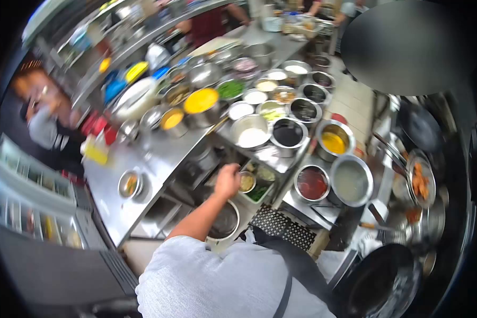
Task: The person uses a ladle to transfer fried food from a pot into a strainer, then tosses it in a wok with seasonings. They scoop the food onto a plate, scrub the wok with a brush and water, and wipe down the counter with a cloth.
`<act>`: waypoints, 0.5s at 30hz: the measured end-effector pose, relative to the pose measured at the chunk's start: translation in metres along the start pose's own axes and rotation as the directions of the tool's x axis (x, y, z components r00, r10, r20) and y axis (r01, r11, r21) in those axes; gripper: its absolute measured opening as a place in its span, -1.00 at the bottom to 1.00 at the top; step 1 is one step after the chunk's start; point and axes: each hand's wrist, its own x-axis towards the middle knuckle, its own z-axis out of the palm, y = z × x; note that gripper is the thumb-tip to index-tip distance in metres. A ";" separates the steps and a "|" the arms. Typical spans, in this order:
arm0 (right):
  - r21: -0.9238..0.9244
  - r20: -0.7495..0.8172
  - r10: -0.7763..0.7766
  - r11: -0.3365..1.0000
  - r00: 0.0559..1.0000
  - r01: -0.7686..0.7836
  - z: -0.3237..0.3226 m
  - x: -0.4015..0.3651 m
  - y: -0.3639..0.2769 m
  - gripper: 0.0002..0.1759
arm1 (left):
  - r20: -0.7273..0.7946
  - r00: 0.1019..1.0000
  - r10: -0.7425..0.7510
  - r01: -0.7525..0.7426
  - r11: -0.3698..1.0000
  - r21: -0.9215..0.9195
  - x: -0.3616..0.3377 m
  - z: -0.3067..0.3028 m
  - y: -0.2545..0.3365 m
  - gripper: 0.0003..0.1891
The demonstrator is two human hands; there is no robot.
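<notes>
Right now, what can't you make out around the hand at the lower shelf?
Head view only.
Left hand: seen from behind; its fingers and any grip are hidden.
Right hand: outside the frame.
Small bowl: at the hand's edge, contents too small to name.
Dark oval patch: blanks the top right.
Upper-left shelves: blurred.

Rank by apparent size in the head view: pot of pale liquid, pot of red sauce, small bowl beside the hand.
Largest: pot of pale liquid.
Next: pot of red sauce, only slightly smaller.
Smallest: small bowl, clearly.
</notes>
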 end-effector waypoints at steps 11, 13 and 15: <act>0.114 0.077 0.011 0.993 0.997 -0.020 0.024 -0.002 -0.137 -0.66 | -0.756 0.039 -0.654 0.999 0.039 0.018 -0.074 -0.312 -0.256 -0.44; 0.093 0.098 -0.005 0.996 0.995 -0.005 0.030 -0.010 -0.147 -0.67 | -0.578 0.164 -0.799 0.980 0.066 0.187 -0.096 -0.328 -0.305 -0.55; 0.061 0.115 -0.021 0.998 0.993 0.014 0.034 -0.018 -0.148 -0.68 | -0.629 0.197 -0.752 0.978 0.104 0.182 -0.092 -0.340 -0.310 -0.60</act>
